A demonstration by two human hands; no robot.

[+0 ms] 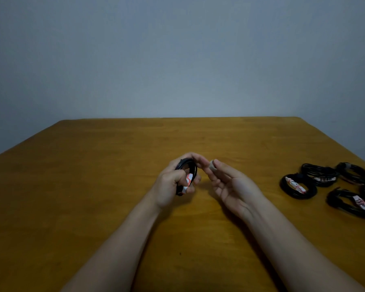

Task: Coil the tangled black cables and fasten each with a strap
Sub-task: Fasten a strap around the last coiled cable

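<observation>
Above the middle of the table [93,197], the left hand [171,184] grips a coiled cable [187,168]. Just right of it, the right hand [232,186] pinches a strap [211,165]. Strapped coils [296,186] lie clustered on the table near its right edge. A wall [177,60] stands behind the table.

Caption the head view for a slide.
Left hand grips a coiled black cable, right hand close beside it; finished coils lie on the table.
</observation>
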